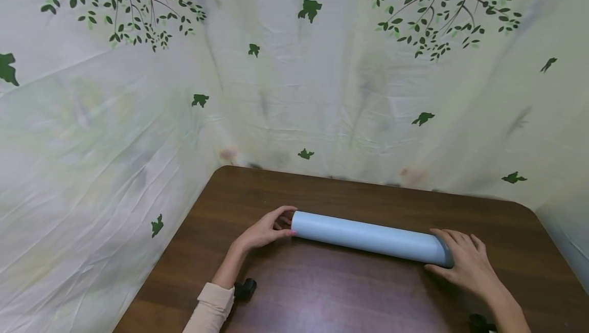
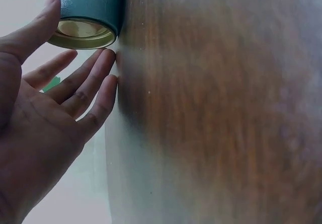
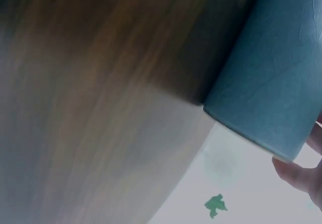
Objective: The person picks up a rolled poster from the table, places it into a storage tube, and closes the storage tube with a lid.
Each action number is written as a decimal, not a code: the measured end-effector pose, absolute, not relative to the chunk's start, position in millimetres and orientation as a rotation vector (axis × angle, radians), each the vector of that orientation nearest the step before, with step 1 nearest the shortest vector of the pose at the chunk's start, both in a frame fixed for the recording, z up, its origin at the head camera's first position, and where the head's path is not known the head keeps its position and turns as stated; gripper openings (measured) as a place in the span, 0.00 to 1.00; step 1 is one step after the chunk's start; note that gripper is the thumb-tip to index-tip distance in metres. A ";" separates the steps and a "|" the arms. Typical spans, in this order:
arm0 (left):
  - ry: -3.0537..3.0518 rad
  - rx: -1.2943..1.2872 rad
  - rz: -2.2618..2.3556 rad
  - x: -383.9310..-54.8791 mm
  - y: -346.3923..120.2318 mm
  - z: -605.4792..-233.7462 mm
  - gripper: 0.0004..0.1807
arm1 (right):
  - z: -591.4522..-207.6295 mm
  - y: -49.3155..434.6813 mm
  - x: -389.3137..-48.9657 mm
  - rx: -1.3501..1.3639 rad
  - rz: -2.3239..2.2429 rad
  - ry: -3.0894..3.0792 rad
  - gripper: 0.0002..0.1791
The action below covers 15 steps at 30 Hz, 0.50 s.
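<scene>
A long light-blue tube [image 1: 368, 236] lies crosswise on the brown table, slightly slanted. In the left wrist view its end shows a gold metal rim [image 2: 88, 42] around a recessed cap. My left hand [image 1: 267, 230] is at the tube's left end, thumb tip at its side. The other fingers [image 2: 93, 85] spread loosely just beyond the rim, fingertips by the tabletop. Around the right end, my right hand [image 1: 467, 261] holds the tube, thumb on the near side and fingers over the far side. In the right wrist view, a fingertip [image 3: 294, 173] meets the tube's edge.
The wooden table [image 1: 322, 292] has rounded far corners. Behind and beside it hangs a pale cloth [image 1: 285, 92] printed with branches and green leaves. A black strap device [image 1: 245, 289] sits at the left wrist, another [image 1: 480, 323] by the right.
</scene>
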<state>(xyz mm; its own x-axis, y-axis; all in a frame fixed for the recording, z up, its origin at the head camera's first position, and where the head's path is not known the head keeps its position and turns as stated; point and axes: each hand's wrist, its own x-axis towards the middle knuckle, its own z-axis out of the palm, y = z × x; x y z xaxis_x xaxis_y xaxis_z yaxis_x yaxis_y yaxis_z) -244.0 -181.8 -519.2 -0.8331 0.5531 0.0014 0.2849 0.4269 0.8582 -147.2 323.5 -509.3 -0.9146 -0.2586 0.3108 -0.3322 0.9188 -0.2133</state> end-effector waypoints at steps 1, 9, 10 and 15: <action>2.403 0.727 1.365 -244.0 -182.4 -519.3 0.36 | -509.0 324.3 -146.7 0.434 0.397 -2.804 0.48; 2.404 0.698 1.355 -240.3 -193.6 -514.9 0.37 | -502.5 336.3 -139.0 0.358 0.528 -2.826 0.47; 2.412 0.684 1.351 -238.9 -196.4 -513.4 0.37 | -501.9 338.7 -137.2 0.346 0.544 -2.832 0.47; 2.582 0.605 1.255 -227.2 -213.6 -505.4 0.37 | -502.0 355.6 -127.2 0.312 0.601 -2.855 0.42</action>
